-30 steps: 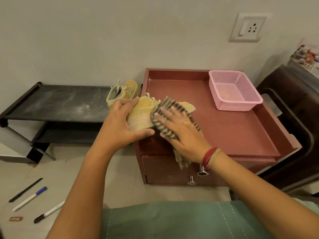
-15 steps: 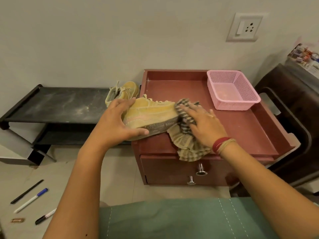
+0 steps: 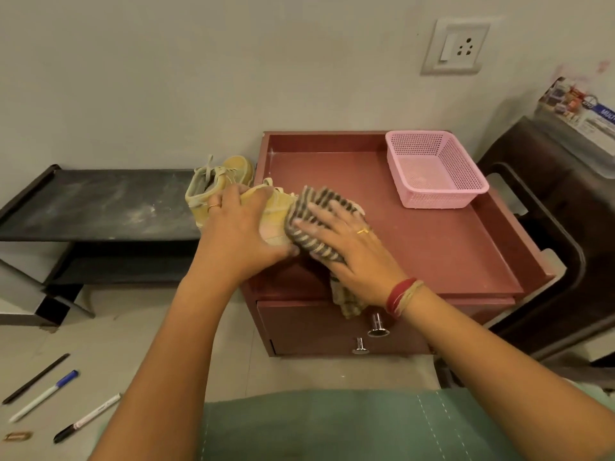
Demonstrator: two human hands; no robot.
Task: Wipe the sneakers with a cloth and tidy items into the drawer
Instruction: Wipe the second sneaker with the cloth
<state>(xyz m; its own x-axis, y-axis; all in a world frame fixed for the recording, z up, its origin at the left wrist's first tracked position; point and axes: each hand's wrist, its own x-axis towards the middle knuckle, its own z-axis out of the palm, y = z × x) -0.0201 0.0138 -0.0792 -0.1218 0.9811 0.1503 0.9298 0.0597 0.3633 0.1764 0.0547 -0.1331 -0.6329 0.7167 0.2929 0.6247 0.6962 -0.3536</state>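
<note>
White wall socket (image 3: 454, 48) up at one o'clock on the pale wall (image 3: 199, 78), dusty black two-tier rack (image 3: 100, 204) stretching out at nine o'clock, dark brown plastic chair (image 3: 565, 207) at three o'clock, colourful printed packet (image 3: 580, 111) at two o'clock just above it, pale floor tiles (image 3: 116, 344) at seven o'clock

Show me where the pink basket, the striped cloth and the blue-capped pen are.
pink basket (image 3: 439, 197): head view, on its front wall.
striped cloth (image 3: 322, 196): head view, on its upper striped fold.
blue-capped pen (image 3: 43, 396): head view, on the middle of its white barrel.
</note>
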